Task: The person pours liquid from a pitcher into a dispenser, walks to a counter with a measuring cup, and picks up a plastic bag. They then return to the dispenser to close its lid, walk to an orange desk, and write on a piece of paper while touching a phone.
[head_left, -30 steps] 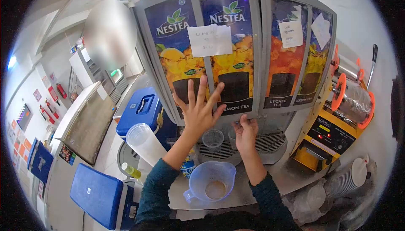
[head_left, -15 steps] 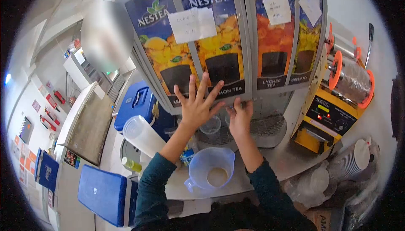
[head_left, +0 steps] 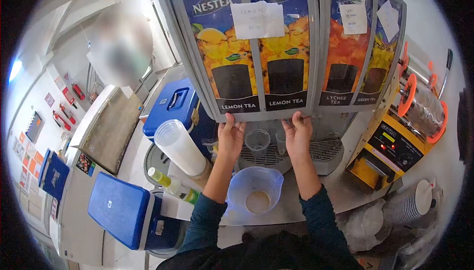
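Note:
My left hand (head_left: 230, 139) and my right hand (head_left: 298, 135) grip the bottom edge of the lemon tea door panel (head_left: 266, 116) on the drink dispenser, thumbs in front and the other fingers curled under it. The panel shows two lemon tea pictures with a paper note (head_left: 258, 20) taped across them. Between my hands, a clear plastic cup (head_left: 257, 141) stands on the drip tray (head_left: 274, 160), with another clear cup partly hidden by my right hand. Below, a translucent jug (head_left: 238, 186) with a little light brown content sits on the counter between my forearms.
On the left are a tall white container (head_left: 178, 144), a green-capped bottle (head_left: 170, 185) and blue coolers (head_left: 118, 208). The lychee tea panel (head_left: 340, 48), a yellow cup sealer (head_left: 385, 146) and stacked cups (head_left: 405, 203) are on the right. A blurred person (head_left: 121, 48) is in the background.
My left hand has moved from lying spread on the panel's front down to its bottom edge. My right hand has shifted along that edge. The view has turned, and the panel stands further right in it.

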{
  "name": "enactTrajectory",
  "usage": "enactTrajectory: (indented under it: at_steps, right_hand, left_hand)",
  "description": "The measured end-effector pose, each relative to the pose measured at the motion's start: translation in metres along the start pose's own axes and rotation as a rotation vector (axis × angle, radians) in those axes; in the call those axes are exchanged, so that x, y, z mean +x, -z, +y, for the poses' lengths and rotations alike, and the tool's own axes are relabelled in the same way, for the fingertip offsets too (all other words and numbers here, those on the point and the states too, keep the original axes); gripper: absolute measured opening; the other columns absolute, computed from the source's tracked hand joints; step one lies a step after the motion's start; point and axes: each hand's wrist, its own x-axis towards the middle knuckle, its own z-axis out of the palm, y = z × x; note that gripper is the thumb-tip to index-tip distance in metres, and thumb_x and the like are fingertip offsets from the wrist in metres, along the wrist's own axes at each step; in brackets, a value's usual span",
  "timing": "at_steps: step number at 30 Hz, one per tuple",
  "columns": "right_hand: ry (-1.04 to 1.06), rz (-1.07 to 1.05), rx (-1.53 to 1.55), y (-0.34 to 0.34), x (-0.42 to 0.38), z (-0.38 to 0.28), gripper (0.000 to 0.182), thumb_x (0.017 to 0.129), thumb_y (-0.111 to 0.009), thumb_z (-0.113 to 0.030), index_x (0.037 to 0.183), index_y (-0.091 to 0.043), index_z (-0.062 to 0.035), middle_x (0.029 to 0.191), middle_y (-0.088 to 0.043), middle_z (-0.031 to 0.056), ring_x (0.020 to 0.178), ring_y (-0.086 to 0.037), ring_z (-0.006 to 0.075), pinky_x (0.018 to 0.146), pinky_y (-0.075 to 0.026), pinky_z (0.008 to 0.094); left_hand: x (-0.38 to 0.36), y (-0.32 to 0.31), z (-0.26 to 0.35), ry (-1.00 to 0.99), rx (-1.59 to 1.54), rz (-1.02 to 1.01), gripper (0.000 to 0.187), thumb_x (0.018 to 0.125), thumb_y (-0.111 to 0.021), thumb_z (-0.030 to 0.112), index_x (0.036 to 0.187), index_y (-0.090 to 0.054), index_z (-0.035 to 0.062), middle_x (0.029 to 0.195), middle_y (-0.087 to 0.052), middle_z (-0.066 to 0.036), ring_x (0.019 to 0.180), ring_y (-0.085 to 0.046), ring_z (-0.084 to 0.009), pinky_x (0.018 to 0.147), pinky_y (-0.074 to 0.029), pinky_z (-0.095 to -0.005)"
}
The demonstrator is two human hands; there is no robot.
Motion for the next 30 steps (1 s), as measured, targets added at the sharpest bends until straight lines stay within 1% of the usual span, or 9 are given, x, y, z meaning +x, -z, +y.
enactTrajectory:
  at_steps: [5, 6, 9, 12, 15, 18, 24, 27, 30]
  right_hand:
    - [-0.010, -0.006, 0.011, -0.001, -0.001, 0.001, 0.015, 0.080, -0.055, -0.012, 0.091, -0.045, -0.0121, 0.086, -0.052, -0.0018, 0.087, -0.050, 0.0135, 0.081, -0.040, 0.0356]
    - [-0.008, -0.003, 0.004, 0.000, -0.001, 0.000, 0.016, 0.080, -0.055, -0.013, 0.092, -0.045, -0.0123, 0.086, -0.052, -0.0016, 0.087, -0.050, 0.0137, 0.082, -0.040, 0.0363]
    - [-0.058, -0.025, 0.037, 0.000, 0.001, 0.001, 0.028, 0.080, -0.054, -0.010, 0.104, -0.041, -0.0153, 0.096, -0.046, -0.0004, 0.093, -0.046, 0.0142, 0.085, -0.037, 0.0394]
    - [-0.018, -0.078, 0.019, 0.002, 0.002, 0.004, 0.030, 0.080, -0.055, -0.012, 0.105, -0.040, -0.0159, 0.098, -0.046, -0.0007, 0.096, -0.045, 0.0144, 0.085, -0.036, 0.0414]
    - [0.008, -0.002, -0.005, -0.003, -0.003, 0.004, 0.025, 0.080, -0.056, -0.021, 0.099, -0.043, -0.0134, 0.095, -0.050, -0.0003, 0.092, -0.049, 0.0146, 0.080, -0.040, 0.0357]
    - [0.052, -0.054, -0.030, -0.005, -0.004, 0.003, 0.027, 0.079, -0.056, -0.021, 0.101, -0.042, -0.0131, 0.096, -0.050, -0.0005, 0.092, -0.049, 0.0152, 0.080, -0.039, 0.0384]
    - [-0.084, -0.043, 0.057, -0.012, -0.007, -0.002, 0.026, 0.080, -0.056, -0.020, 0.100, -0.043, -0.0114, 0.094, -0.051, 0.0006, 0.091, -0.049, 0.0162, 0.076, -0.041, 0.0400]
    - [0.004, 0.014, -0.111, -0.015, -0.002, 0.009, 0.026, 0.079, -0.057, -0.020, 0.099, -0.043, -0.0102, 0.093, -0.050, 0.0018, 0.090, -0.049, 0.0160, 0.074, -0.041, 0.0381]
    - [0.051, 0.003, -0.002, -0.007, 0.003, 0.020, 0.029, 0.076, -0.061, -0.016, 0.100, -0.044, -0.0100, 0.092, -0.048, 0.0011, 0.085, -0.049, 0.0151, 0.074, -0.041, 0.0338]
  left_hand:
    - [-0.008, -0.012, 0.000, -0.010, -0.081, 0.026, 0.038, 0.081, -0.053, 0.025, 0.109, -0.036, 0.0050, 0.108, -0.047, -0.006, 0.102, -0.047, -0.0184, 0.088, -0.039, -0.0326]
    - [-0.008, -0.010, -0.002, 0.002, -0.049, 0.025, 0.044, 0.081, -0.051, 0.032, 0.113, -0.038, 0.0045, 0.109, -0.047, -0.004, 0.106, -0.044, -0.0178, 0.091, -0.037, -0.0299]
    - [-0.016, -0.021, -0.002, 0.008, -0.019, 0.097, 0.040, 0.082, -0.050, 0.030, 0.111, -0.039, 0.0049, 0.108, -0.047, -0.004, 0.103, -0.046, -0.0180, 0.088, -0.039, -0.0289]
    - [-0.018, -0.025, -0.010, -0.059, 0.013, 0.113, 0.030, 0.083, -0.050, 0.025, 0.103, -0.041, 0.0049, 0.106, -0.047, -0.005, 0.099, -0.048, -0.0168, 0.085, -0.041, -0.0290]
    - [-0.015, -0.020, -0.014, -0.100, 0.052, 0.101, 0.028, 0.083, -0.051, 0.025, 0.101, -0.041, 0.0061, 0.099, -0.050, -0.003, 0.095, -0.050, -0.0153, 0.081, -0.043, -0.0297]
    - [-0.012, -0.017, -0.015, -0.082, 0.089, 0.104, 0.032, 0.082, -0.052, 0.026, 0.103, -0.038, 0.0065, 0.100, -0.049, -0.004, 0.093, -0.051, -0.0166, 0.082, -0.043, -0.0309]
    - [-0.014, -0.024, -0.015, -0.032, -0.008, 0.060, 0.035, 0.081, -0.053, 0.030, 0.103, -0.039, 0.0064, 0.103, -0.049, -0.003, 0.095, -0.050, -0.0167, 0.083, -0.040, -0.0321]
    - [-0.012, -0.023, -0.019, -0.064, -0.002, 0.046, 0.038, 0.083, -0.050, 0.032, 0.109, -0.038, 0.0075, 0.107, -0.049, -0.005, 0.098, -0.048, -0.0160, 0.083, -0.037, -0.0313]
    - [-0.009, -0.016, -0.023, -0.127, 0.033, -0.014, 0.036, 0.083, -0.049, 0.031, 0.108, -0.039, 0.0070, 0.104, -0.051, -0.004, 0.096, -0.050, -0.0162, 0.082, -0.038, -0.0316]
